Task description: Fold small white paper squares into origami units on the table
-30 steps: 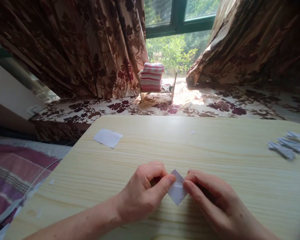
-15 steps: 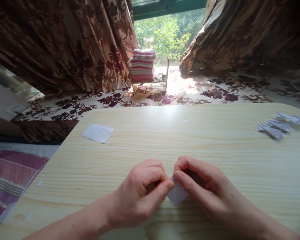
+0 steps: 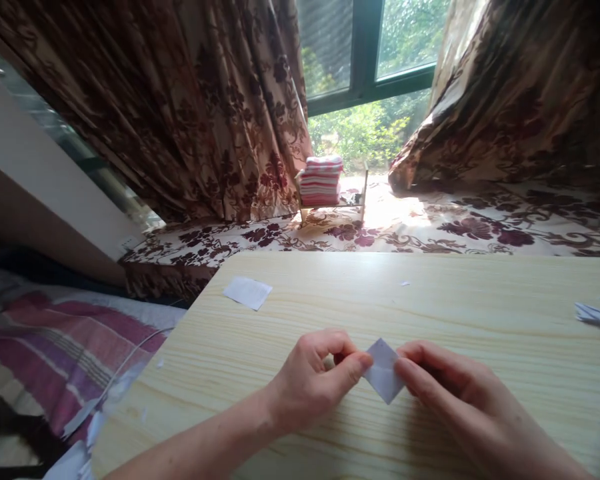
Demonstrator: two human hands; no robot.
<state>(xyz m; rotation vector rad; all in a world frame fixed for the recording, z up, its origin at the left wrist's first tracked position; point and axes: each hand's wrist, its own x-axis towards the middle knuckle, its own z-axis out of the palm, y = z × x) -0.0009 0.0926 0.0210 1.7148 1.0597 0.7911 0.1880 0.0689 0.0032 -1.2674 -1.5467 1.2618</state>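
A small diamond-shaped piece of paper point(image 3: 384, 373) is held just above the table between my two hands. My left hand point(image 3: 325, 370) pinches its left corner between thumb and fingers. On the opposite corner, the thumb and fingers of my right hand point(image 3: 453, 383) are closed. The paper looks pale bluish-white with a faint crease across it; whether it has several layers I cannot tell. Fingertips hide both side corners.
On the wooden table point(image 3: 320, 293) lie a white paper sheet point(image 3: 248, 293) at the far left, folded paper pieces point(image 3: 597, 315) at the right edge and a tiny scrap point(image 3: 405, 284). Beyond stands a small rack with stacked red-and-white cloths point(image 3: 321, 181). White papers point(image 3: 73, 460) lie lower left.
The view has swung left and up, so the folded pieces are partly cut off at the right. My hands have drawn apart slightly, and the paper's full diamond now shows between them.
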